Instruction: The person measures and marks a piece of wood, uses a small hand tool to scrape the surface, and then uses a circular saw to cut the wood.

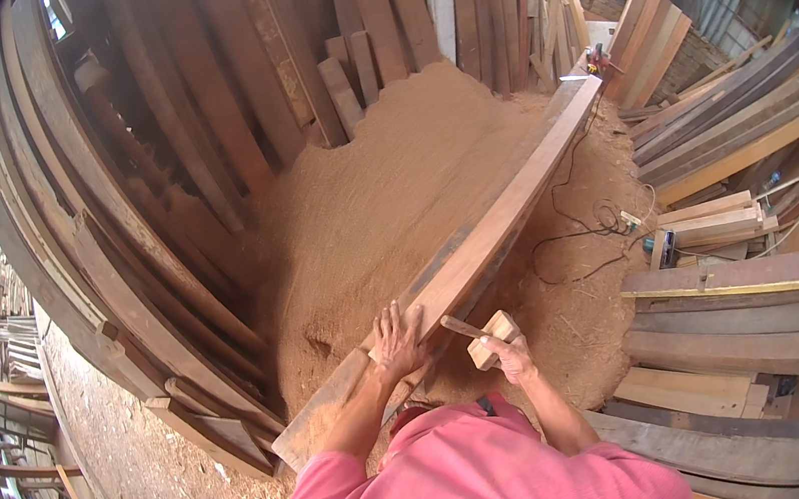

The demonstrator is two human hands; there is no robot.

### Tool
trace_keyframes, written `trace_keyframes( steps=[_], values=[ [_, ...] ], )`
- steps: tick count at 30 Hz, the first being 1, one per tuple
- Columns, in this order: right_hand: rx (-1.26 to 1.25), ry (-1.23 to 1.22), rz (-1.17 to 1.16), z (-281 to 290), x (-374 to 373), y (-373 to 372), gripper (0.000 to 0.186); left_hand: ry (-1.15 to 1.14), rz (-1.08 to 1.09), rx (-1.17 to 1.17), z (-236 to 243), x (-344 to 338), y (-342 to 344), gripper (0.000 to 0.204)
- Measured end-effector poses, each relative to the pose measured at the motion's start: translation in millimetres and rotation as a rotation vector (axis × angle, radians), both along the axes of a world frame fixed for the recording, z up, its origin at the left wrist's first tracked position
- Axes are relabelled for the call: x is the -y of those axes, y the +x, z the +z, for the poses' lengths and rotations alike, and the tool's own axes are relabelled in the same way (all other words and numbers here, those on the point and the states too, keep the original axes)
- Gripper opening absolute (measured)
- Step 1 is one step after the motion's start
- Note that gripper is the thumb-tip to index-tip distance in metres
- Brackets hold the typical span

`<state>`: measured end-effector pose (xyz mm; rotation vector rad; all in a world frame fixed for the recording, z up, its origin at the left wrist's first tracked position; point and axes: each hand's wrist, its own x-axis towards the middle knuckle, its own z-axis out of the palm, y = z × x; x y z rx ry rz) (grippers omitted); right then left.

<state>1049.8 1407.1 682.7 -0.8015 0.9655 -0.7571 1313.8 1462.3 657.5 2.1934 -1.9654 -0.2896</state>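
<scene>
A long squared timber beam (pixel 505 205) runs diagonally from near my body to the far right, resting on another long board (pixel 325 409). My left hand (pixel 397 341) lies on the beam's near end with its fingers spread, holding nothing. To its right, my right hand (pixel 512 358) is closed round a wooden marking gauge (pixel 495 340), a block with a stick through it. The stick points up and left toward the beam's side, apart from my left hand. At the beam's far end sits a small tool with red and dark parts (pixel 594 62), too small to name.
A big sawdust heap (pixel 389 170) lies beyond the beam. Upright planks (pixel 188 96) line the back and left. Stacked boards (pixel 744 335) stand at the right. A dark power cord (pixel 560 240) loops over the sawdust beside the beam.
</scene>
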Motion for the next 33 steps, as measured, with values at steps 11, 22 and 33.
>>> trace_keyframes(
  steps=[11,22,33],
  values=[
    [-0.235,-0.377,-0.135,-8,-28,-34,0.057,-0.103,0.02,0.007,-15,-68,-14,0.096],
    [-0.399,-0.035,-0.292,-68,-127,-103,0.045,0.177,-0.013,0.115,-3,-54,-5,0.106],
    [-0.463,-0.215,-0.353,-67,-74,-1,0.05,-0.042,-0.192,-0.079,-14,-86,15,0.08]
  ],
)
